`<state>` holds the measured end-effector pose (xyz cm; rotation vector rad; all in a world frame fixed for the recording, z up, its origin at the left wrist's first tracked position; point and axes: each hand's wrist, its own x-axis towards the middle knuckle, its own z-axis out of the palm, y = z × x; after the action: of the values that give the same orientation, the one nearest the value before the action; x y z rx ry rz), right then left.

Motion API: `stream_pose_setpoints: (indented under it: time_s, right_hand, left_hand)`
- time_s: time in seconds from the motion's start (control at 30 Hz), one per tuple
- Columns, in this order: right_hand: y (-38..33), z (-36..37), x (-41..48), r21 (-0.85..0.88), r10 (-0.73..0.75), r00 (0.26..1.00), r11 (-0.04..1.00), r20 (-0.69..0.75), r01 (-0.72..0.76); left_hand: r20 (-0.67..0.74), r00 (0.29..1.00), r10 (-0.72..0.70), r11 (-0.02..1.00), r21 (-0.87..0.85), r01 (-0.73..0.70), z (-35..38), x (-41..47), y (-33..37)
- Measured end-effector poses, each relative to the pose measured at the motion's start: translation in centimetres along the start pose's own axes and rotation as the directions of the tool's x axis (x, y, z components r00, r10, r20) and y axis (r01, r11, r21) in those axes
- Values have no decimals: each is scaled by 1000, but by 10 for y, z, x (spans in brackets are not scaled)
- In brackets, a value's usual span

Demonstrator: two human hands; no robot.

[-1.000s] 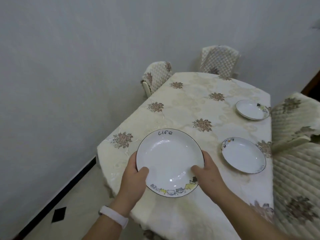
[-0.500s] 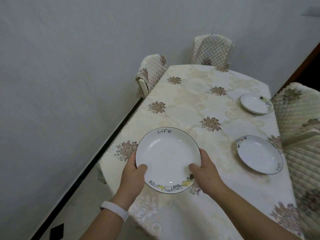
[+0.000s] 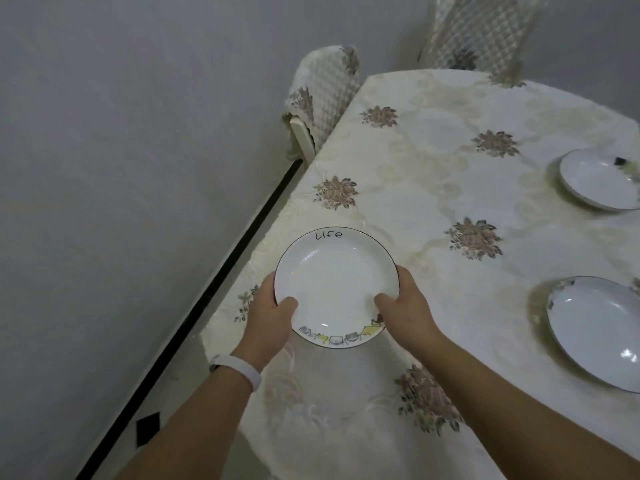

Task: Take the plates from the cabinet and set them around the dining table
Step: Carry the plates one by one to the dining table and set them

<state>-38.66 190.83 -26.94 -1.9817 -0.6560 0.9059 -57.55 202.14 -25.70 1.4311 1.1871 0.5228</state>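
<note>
I hold a white plate (image 3: pixel 334 282) with "Life" written on its far rim and small cartoon figures on its near rim. My left hand (image 3: pixel 268 320) grips its left edge and my right hand (image 3: pixel 408 311) grips its right edge, thumbs on top. The plate is over the left side of the dining table (image 3: pixel 433 188), near the table's left edge; I cannot tell whether it touches the cloth. Two more white plates lie on the table's right side: one near (image 3: pixel 599 327), one farther back (image 3: pixel 599 178).
A cream floral tablecloth covers the table. Two chairs with quilted covers stand at the far end, one at the left (image 3: pixel 322 95) and one behind (image 3: pixel 481 32). A grey wall with a black skirting strip (image 3: pixel 221 271) runs close along the table's left side.
I have moved forward along the table's left side; the plate in both hands now sits farther up the table, and the two set plates have slid toward the right edge of view.
</note>
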Motion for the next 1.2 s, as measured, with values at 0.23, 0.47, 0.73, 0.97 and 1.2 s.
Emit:
stream_pose_setpoints:
  time_s: [0.23,0.47,0.73,0.97,1.2]
  right_hand:
    - [8,21,81,-18,11,1000,1000,-18,-12]
    - [21,45,128,-156,2,1000,988,-17,-5]
    - [34,49,145,-236,-3,1000,972,-5,2]
    - [38,44,146,-234,-36,999,971,20,40]
    - [27,31,135,-244,93,991,967,93,-68]
  left_hand:
    - [-84,994,-71,995,65,76,10,82,-24]
    - [-88,992,-89,972,212,106,12,140,-42]
    - [-39,997,-70,919,385,80,16,162,-56]
    - [5,999,-45,832,554,35,12,169,-59]
    - [-20,999,-47,844,534,51,1,154,-43]
